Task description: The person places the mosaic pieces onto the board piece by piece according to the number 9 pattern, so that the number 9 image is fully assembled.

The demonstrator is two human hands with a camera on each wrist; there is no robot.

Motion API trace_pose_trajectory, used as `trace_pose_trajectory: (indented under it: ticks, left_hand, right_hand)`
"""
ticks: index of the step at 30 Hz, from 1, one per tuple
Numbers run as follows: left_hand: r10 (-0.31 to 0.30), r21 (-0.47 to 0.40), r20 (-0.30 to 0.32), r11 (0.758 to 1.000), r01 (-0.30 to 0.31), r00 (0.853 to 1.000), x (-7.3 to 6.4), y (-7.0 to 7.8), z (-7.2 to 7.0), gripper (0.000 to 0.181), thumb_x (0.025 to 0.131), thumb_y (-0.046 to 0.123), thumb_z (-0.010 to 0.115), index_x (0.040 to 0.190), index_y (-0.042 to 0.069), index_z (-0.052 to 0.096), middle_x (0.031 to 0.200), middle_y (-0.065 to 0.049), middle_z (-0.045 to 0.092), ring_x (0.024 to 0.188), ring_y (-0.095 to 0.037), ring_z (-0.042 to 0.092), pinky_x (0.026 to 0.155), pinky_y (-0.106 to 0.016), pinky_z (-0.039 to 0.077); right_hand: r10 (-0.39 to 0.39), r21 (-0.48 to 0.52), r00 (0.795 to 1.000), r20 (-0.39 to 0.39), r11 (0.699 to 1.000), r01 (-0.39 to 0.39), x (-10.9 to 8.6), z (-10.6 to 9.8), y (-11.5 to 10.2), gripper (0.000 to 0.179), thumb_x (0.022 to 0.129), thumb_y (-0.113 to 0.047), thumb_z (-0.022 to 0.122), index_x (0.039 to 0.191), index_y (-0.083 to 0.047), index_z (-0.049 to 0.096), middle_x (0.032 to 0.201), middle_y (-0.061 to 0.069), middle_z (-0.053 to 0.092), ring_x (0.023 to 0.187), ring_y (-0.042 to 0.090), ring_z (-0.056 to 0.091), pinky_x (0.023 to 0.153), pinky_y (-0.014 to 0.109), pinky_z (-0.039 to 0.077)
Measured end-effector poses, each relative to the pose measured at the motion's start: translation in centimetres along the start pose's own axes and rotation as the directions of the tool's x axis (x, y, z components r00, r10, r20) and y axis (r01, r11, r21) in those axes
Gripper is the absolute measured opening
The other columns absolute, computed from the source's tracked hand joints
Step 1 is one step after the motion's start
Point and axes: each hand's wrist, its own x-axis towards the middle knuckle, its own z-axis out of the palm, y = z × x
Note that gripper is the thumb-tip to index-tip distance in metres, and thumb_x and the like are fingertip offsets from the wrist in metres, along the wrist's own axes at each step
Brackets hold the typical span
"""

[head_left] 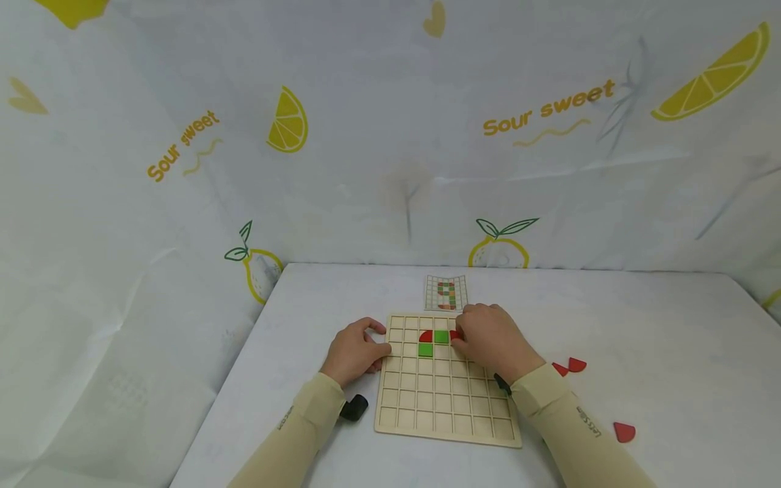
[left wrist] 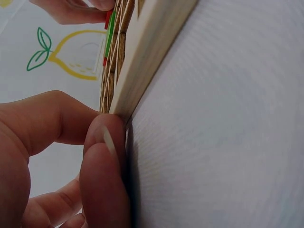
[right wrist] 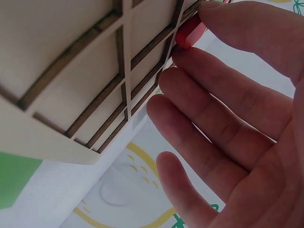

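A pale wooden grid board (head_left: 442, 386) lies flat on the table. At its left edge rests my left hand (head_left: 356, 352), thumb tip and bent fingers right against the wooden side in the left wrist view. My right hand (head_left: 494, 339) is over the upper right of the board, pinching a red quarter-circle tile (right wrist: 191, 32) between thumb and index finger at a grid cell. Its other fingers extend loosely. In the upper rows sit another red quarter-circle tile (head_left: 426, 336), a green square tile (head_left: 441, 337) beside it and a second green square tile (head_left: 425, 350) below.
A pattern card (head_left: 447, 293) with a small coloured grid lies behind the board. Several loose red tiles (head_left: 624, 432) are scattered to the right, near my right forearm. A lemon-printed white cloth (head_left: 390, 135) hangs behind the white table (head_left: 671, 325).
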Motion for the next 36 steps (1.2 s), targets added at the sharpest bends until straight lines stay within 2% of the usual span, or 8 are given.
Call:
trace_pose_trajectory:
  ticks: [7, 13, 22, 29, 36]
  left_hand:
    - [-0.002, 0.0, 0.001, 1.0, 0.002, 1.0, 0.0, 0.0, 0.0, 0.032, 0.09, 0.022, 0.08, 0.12, 0.017, 0.071, 0.074, -0.002, 0.071, 0.057, -0.015, 0.068, 0.056, -0.028, 0.054]
    - [-0.004, 0.005, 0.002, 1.0, 0.004, 1.0, 0.1, 0.0, 0.0, 0.032, 0.09, 0.022, 0.08, 0.12, 0.017, 0.071, 0.074, -0.002, 0.071, 0.057, -0.016, 0.068, 0.056, -0.029, 0.054]
    - [0.002, 0.011, 0.015, 1.0, -0.003, 1.0, -0.2, 0.6, 0.8, 0.031, 0.091, 0.022, 0.08, 0.12, 0.018, 0.07, 0.073, -0.002, 0.071, 0.057, -0.015, 0.068, 0.056, -0.028, 0.053]
    - [-0.009, 0.008, 0.015, 1.0, 0.008, 1.0, -0.4, 0.6, 0.9, 0.033, 0.09, 0.022, 0.079, 0.121, 0.017, 0.07, 0.075, -0.003, 0.071, 0.059, -0.016, 0.068, 0.057, -0.028, 0.053]
    - [-0.017, 0.015, -0.001, 1.0, 0.017, 1.0, -0.6, 0.4, 0.0, 0.034, 0.091, 0.021, 0.08, 0.123, 0.016, 0.07, 0.075, -0.003, 0.071, 0.059, -0.016, 0.067, 0.057, -0.028, 0.052]
  right_hand:
    - [0.003, 0.004, 1.0, 0.004, 1.0, -0.003, 0.0, -0.1, 0.0, 0.028, 0.091, -0.026, 0.085, 0.07, -0.017, 0.07, 0.071, -0.005, 0.058, 0.066, 0.012, 0.051, 0.083, 0.048, 0.057]
    - [0.004, -0.001, 1.0, 0.003, 1.0, -0.004, 0.1, 0.0, 0.0, 0.03, 0.091, -0.026, 0.085, 0.069, -0.017, 0.068, 0.07, -0.005, 0.057, 0.066, 0.012, 0.051, 0.078, 0.045, 0.056]
    - [0.04, 0.018, 0.999, 0.011, 0.999, -0.04, -1.1, -0.4, 1.0, 0.026, 0.091, -0.026, 0.084, 0.07, -0.017, 0.071, 0.071, -0.005, 0.059, 0.065, 0.012, 0.052, 0.076, 0.044, 0.055]
    - [0.146, 0.148, 0.985, 0.096, 0.976, -0.159, -3.5, -1.6, 3.0, 0.011, 0.091, -0.023, 0.079, 0.084, -0.014, 0.079, 0.084, -0.003, 0.066, 0.071, 0.012, 0.058, 0.075, 0.038, 0.055]
    - [0.216, 0.148, 0.963, 0.159, 0.96, -0.24, -7.2, -2.9, 6.0, 0.017, 0.093, -0.028, 0.079, 0.099, -0.011, 0.081, 0.096, -0.001, 0.071, 0.08, 0.015, 0.062, 0.078, 0.041, 0.057]
